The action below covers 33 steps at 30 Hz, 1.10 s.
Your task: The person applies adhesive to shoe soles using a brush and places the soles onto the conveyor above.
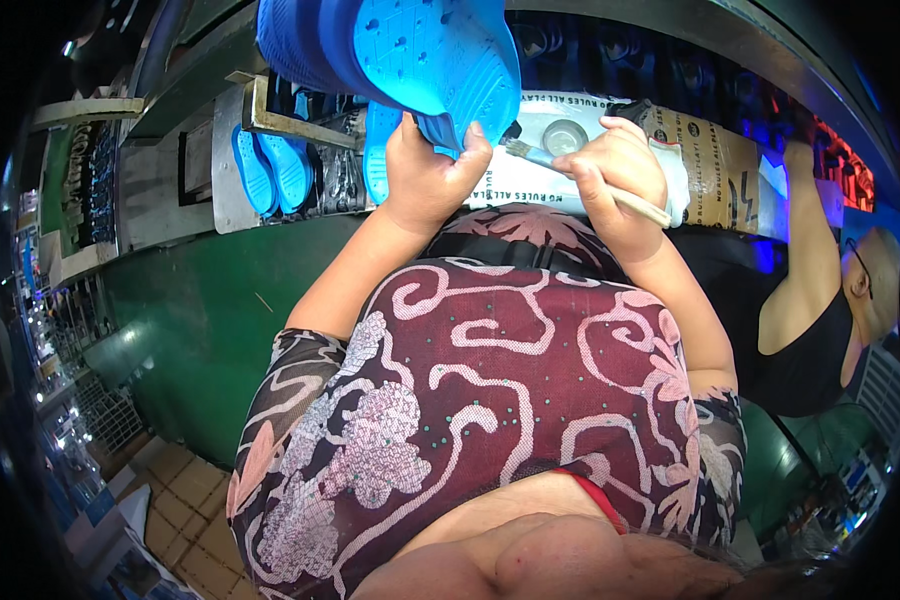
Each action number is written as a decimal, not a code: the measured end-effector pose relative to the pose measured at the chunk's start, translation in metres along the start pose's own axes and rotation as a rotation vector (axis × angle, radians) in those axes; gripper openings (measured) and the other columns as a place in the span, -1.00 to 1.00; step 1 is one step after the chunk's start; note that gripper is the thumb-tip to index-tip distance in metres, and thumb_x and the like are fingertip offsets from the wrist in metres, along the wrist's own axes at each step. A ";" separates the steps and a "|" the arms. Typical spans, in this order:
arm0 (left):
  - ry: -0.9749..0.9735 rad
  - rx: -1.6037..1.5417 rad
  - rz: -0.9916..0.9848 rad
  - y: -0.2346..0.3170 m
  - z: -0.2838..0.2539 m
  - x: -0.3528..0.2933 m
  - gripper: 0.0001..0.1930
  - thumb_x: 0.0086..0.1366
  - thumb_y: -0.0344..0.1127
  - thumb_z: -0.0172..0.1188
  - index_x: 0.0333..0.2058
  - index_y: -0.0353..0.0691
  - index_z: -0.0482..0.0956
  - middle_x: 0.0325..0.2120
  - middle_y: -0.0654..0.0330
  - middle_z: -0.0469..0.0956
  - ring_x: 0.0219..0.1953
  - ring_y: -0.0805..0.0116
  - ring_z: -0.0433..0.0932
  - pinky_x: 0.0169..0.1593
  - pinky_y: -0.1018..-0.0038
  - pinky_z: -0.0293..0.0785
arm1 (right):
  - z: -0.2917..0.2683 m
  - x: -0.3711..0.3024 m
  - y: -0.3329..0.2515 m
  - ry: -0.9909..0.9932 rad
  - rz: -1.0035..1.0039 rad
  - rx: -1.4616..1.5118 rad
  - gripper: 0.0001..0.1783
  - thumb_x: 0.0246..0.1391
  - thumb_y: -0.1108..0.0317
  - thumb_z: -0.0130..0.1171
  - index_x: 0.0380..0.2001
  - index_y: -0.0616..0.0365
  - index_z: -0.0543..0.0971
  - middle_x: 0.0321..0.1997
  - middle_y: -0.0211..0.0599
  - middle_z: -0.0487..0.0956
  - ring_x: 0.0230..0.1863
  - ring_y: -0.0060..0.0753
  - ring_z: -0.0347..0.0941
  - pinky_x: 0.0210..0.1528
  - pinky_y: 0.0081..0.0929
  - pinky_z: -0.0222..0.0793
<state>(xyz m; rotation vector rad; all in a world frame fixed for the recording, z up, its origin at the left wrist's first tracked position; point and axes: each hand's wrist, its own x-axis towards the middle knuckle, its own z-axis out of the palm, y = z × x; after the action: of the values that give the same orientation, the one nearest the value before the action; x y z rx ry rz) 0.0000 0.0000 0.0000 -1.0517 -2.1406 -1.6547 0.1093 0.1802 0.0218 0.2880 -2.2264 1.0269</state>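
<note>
- A bright blue, moulded shoe piece with small dots on its paler face [435, 60] is at the top of the view, raised above the work surface.
- The left hand [428, 165] holds this piece at its lower edge; the thumb and fingers are closed on it.
- The right hand [618, 182] grips a thin brush with a pale handle [638, 207], fingers bent around it; the brush end points to the shoe piece, but I cannot tell if they touch.
- Just beyond the brush, a small round, shallow dish [565, 137] stands on a white printed sheet [532, 186].
- To the right of this sheet lies brown printed cardboard [705, 160].
- At left, two flat, blue shoe-shaped pieces [254, 172] lie side by side.
- At far right is a co-worker in a black sleeveless top [808, 372].
</note>
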 end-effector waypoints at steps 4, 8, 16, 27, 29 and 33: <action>0.005 -0.035 0.060 0.000 0.009 0.002 -0.65 -0.01 -0.51 0.18 -0.20 -0.38 0.36 -0.48 0.08 0.53 -0.47 0.31 0.55 -0.35 0.47 0.45 | -0.021 -0.006 0.006 0.060 0.024 0.025 -0.80 0.01 0.41 0.06 -0.63 0.16 0.56 -0.65 -0.41 0.51 -0.59 -0.43 0.37 -0.12 -0.32 0.26; -0.084 -0.202 -0.099 0.020 0.005 0.016 -0.61 0.03 -0.50 0.16 -0.12 -0.38 0.32 -0.37 0.10 0.51 -0.36 0.36 0.52 -0.23 0.45 0.43 | -0.042 -0.022 0.005 0.187 0.181 0.012 -0.70 0.08 0.38 -0.06 -0.65 0.24 0.52 -0.67 -0.35 0.50 -0.57 -0.41 0.38 -0.06 -0.29 0.26; -0.841 -0.862 -0.651 0.067 0.014 0.077 -0.27 0.00 -0.22 0.26 0.10 -0.39 0.13 -0.21 -0.01 0.45 -0.55 0.49 0.51 -0.65 0.66 0.41 | -0.060 -0.071 0.008 0.473 0.587 0.115 -0.65 0.15 0.35 -0.06 -0.62 0.33 0.51 -0.60 -0.22 0.50 -0.53 -0.43 0.44 -0.44 -0.55 0.33; -0.846 -1.277 -0.702 0.093 0.189 0.200 -0.52 0.24 -0.16 0.08 0.06 -0.27 0.27 -0.09 -0.15 0.43 -0.07 0.16 0.49 -0.02 0.44 0.45 | -0.052 -0.098 0.029 0.629 0.714 0.206 -0.63 0.19 0.28 -0.07 -0.55 0.32 0.55 -0.59 -0.30 0.52 -0.57 -0.58 0.38 -0.45 -0.63 0.30; -0.908 -1.286 -0.707 0.070 0.159 0.169 -0.50 0.29 -0.07 -0.03 0.13 -0.19 0.22 -0.13 -0.06 0.47 -0.09 0.14 0.49 0.05 0.35 0.38 | -0.050 -0.103 0.032 0.628 0.734 0.196 -0.64 0.19 0.28 -0.06 -0.54 0.33 0.54 -0.59 -0.31 0.52 -0.57 -0.58 0.37 -0.45 -0.63 0.30; -0.722 -0.864 -0.729 -0.030 0.087 0.090 -0.48 0.28 0.01 -0.07 0.13 -0.14 0.24 -0.17 0.05 0.50 -0.10 0.19 0.49 0.02 0.37 0.36 | -0.050 -0.105 0.036 0.622 0.739 0.221 -0.64 0.18 0.28 -0.05 -0.54 0.32 0.54 -0.59 -0.32 0.52 -0.57 -0.59 0.37 -0.44 -0.64 0.30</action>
<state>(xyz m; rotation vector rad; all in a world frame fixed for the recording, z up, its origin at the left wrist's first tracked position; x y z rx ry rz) -0.0640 0.1116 0.0016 -1.2930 -2.4194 -3.1255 0.1963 0.2332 -0.0438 -0.7285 -1.6435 1.4856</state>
